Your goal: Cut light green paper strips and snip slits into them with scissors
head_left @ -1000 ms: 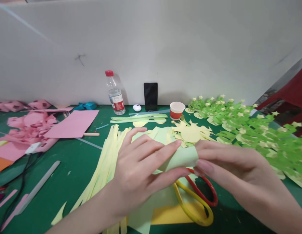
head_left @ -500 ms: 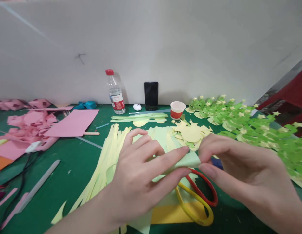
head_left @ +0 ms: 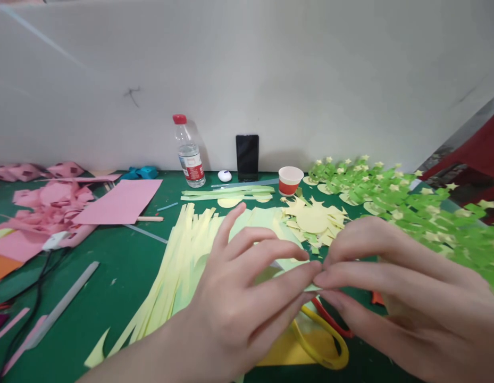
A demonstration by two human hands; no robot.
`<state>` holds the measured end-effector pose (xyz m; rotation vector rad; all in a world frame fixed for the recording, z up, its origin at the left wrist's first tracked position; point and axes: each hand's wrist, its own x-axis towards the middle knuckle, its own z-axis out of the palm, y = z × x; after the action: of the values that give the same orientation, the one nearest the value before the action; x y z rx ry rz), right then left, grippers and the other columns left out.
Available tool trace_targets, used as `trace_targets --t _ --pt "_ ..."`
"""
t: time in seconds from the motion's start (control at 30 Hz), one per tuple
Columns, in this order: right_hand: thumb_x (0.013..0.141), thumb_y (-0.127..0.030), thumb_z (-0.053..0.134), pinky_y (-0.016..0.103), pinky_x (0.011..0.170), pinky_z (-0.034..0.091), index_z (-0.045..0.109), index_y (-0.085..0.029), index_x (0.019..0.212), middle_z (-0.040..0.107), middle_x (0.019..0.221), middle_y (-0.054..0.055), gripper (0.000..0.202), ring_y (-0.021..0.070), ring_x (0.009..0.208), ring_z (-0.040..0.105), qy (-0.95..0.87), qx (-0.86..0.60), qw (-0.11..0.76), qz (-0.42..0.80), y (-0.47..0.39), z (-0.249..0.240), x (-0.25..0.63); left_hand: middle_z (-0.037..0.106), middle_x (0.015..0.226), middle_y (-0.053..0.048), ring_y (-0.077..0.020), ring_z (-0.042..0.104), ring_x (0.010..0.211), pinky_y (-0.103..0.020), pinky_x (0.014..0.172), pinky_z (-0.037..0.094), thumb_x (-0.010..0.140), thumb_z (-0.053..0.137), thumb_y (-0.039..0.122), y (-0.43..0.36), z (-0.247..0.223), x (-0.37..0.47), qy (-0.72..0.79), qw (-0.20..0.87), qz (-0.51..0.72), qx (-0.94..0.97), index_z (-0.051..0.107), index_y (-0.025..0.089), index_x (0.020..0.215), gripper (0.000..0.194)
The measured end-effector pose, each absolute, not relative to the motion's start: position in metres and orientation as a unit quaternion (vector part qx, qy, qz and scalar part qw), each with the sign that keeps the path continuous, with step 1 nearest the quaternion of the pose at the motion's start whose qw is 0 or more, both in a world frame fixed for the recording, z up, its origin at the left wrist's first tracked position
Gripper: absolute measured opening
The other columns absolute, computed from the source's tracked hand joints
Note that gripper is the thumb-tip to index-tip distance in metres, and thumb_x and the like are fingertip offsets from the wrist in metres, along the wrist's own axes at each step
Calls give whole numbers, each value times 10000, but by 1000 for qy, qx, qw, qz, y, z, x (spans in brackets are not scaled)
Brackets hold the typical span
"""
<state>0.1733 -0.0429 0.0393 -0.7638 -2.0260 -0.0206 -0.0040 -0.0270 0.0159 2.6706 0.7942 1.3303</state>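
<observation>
A small sliver of pale green paper [head_left: 311, 288] shows between the meeting fingertips; most of it is hidden. My left hand [head_left: 239, 298] is closed on it between thumb and index finger, the other fingers raised and bent. From the other side my right hand [head_left: 394, 292] pinches at the same spot, its thumb and fingertips touching the left ones. Beneath the hands lie scissors with yellow and red handles [head_left: 337, 355], partly covered. Under them are a yellow-orange sheet [head_left: 289, 351] and pale green sheets. Long pale yellow paper strips [head_left: 155, 298] fan out left of my left hand.
Yellow star and round cut-outs [head_left: 314, 219] lie ahead, near a paper cup [head_left: 290, 182]. Several green paper plants with yellow stars [head_left: 406, 202] fill the right. A water bottle [head_left: 189, 154] and phone [head_left: 247, 157] stand by the wall. Pink paper [head_left: 121, 202] lies left.
My hands have come together at the fingertips, the right fingers closing further over the paper. The rolled green paper, plainly seen before, is now mostly covered. My left index and other fingers have shifted.
</observation>
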Motion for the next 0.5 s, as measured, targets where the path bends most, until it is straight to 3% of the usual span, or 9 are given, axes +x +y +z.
trace_targets --t 0.17,0.3,0.5 --pt "675 -24 624 263 555 506 608 -216 750 650 644 -9 207 134 571 591 -840 -319 437 48 -44 38 176 717 839 36 -111 605 846 -377 1100 221 858 557 197 -27 16 -3 250 51 431 866 652 197 839 97" --pt "761 -91 545 258 507 459 545 -234 705 587 620 -9 154 135 558 554 -803 -379 448 102 -44 31 175 720 796 58 -99 630 818 -364 1106 215 862 542 160 -25 16 -2 260 121 398 871 650 207 839 120" --pt "775 -103 512 236 515 403 498 -248 669 510 628 -23 180 131 608 480 -709 -432 532 164 -41 34 181 716 758 75 -94 654 722 -374 1102 243 852 547 172 -23 19 -5 294 258 347 852 677 228 772 162"
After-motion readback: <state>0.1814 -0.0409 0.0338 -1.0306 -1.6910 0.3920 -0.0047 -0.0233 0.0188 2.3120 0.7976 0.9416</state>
